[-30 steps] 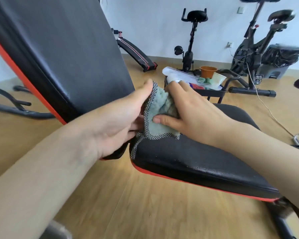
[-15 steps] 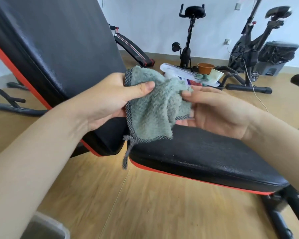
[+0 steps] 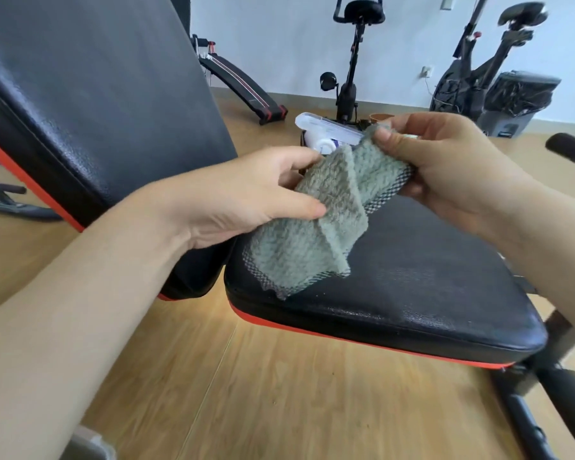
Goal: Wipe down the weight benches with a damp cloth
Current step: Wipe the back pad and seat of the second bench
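Cloth (image 3: 316, 227) is held above the seat pad (image 3: 412, 293), clear of its surface. Fluffy grey-green pile, dark mesh edging, folded into loose creases, one corner hanging down. Left hand (image 3: 243, 200) is pinched on its near side, thumb over the pile; right hand (image 3: 445, 164) is pinched on the upper corner. Backrest (image 3: 97, 94) is tilted up, left of the seat pad.

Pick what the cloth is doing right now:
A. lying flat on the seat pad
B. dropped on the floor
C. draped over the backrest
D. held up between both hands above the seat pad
D: the left hand and right hand each grip the cloth, which hangs over the seat pad.
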